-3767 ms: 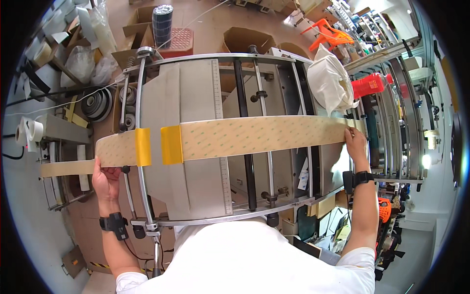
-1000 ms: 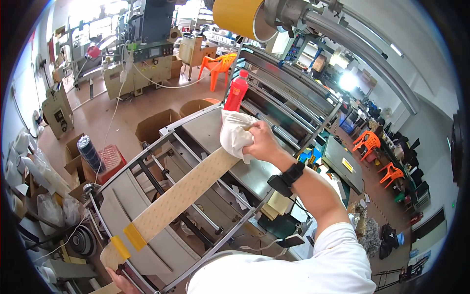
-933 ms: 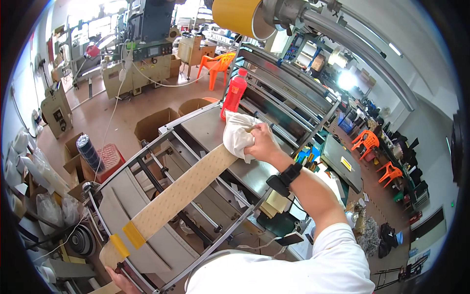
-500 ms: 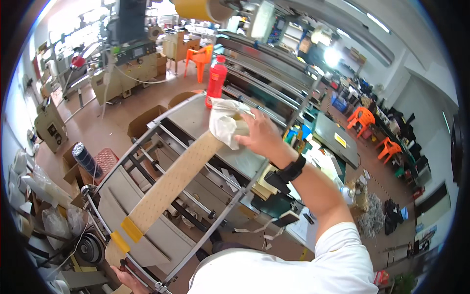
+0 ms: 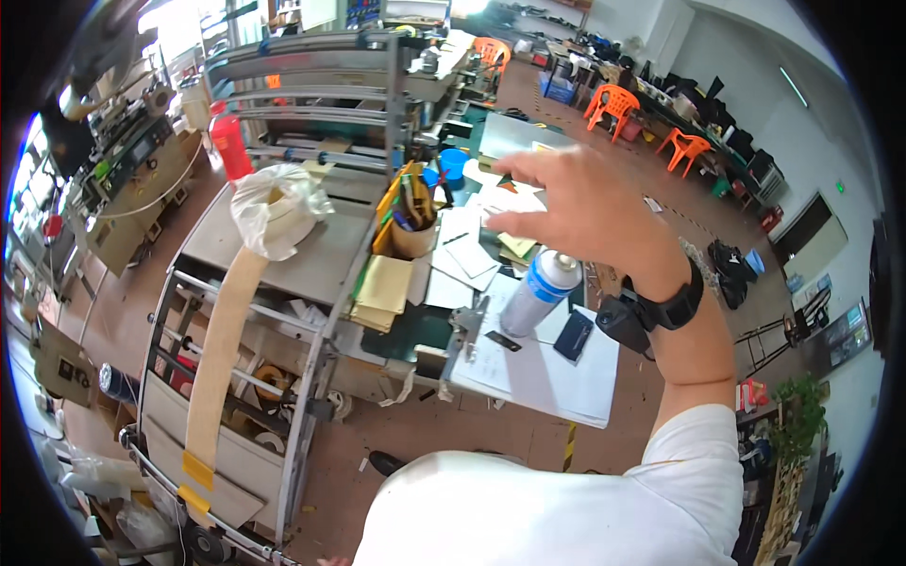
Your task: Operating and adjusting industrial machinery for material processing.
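My right hand point(image 5: 580, 203), with a black band and small device point(image 5: 651, 316) at the wrist, hangs in the air with fingers apart, holding nothing. Just below its fingers a spray can point(image 5: 540, 292) with a blue band stands on the papers, beside a dark phone-like slab point(image 5: 574, 336). Of my left hand point(image 5: 332, 561) only a sliver shows at the lower edge; its fingers are hidden. A long beige strip point(image 5: 219, 349) runs down the metal-framed machine point(image 5: 311, 377) from a crumpled white plastic bag point(image 5: 274, 212). Yellow tape point(image 5: 197, 470) crosses its lower end.
A red bottle point(image 5: 229, 141) stands behind the bag. On the worktable are a pen holder point(image 5: 413, 236), yellow paper slips point(image 5: 382, 291) and loose sheets. Orange chairs point(image 5: 612, 108) stand farther back; a black shoe point(image 5: 385, 462) shows on the floor.
My right hand has left the white bag and moved right, over the worktable. The view has swung right, and my left hand has nearly dropped out of it.
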A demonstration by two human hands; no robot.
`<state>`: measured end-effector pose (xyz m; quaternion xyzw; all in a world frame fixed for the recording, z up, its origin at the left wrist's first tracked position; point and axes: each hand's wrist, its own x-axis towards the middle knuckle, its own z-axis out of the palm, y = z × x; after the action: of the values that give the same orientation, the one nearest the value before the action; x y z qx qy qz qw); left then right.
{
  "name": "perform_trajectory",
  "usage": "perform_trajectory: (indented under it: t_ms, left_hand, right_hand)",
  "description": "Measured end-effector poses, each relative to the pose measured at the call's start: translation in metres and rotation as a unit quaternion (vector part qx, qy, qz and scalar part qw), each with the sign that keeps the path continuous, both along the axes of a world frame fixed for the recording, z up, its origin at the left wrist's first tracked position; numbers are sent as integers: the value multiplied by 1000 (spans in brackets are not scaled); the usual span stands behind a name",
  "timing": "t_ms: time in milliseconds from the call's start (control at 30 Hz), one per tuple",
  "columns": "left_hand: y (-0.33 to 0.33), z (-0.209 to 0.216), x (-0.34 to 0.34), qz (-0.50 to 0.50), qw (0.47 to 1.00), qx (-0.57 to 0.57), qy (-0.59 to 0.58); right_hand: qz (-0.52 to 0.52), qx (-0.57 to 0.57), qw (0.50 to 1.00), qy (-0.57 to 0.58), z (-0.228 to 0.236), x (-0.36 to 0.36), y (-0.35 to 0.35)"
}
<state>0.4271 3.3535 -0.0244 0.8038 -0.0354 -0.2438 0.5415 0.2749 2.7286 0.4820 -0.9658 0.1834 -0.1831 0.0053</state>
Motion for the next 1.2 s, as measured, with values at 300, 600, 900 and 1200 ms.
perform_trajectory:
  t_ms: [300, 600, 900, 1200]
  left_hand:
    - [-43, -73, -168, 89, 868, 319, 371]
    - [-215, 60, -162, -172, 977, 76, 97]
    - [-296, 41, -256, -351, 919, 156, -93]
    - [-525, 72, -412, -556, 817, 153, 5]
  right_hand:
    - [133, 437, 886, -79, -151, -100, -79]
    - [165, 434, 840, -281, -191, -152, -89]
    - [223, 647, 588, -431, -171, -339, -124]
    - [97, 596, 651, -461, -222, -500, -244]
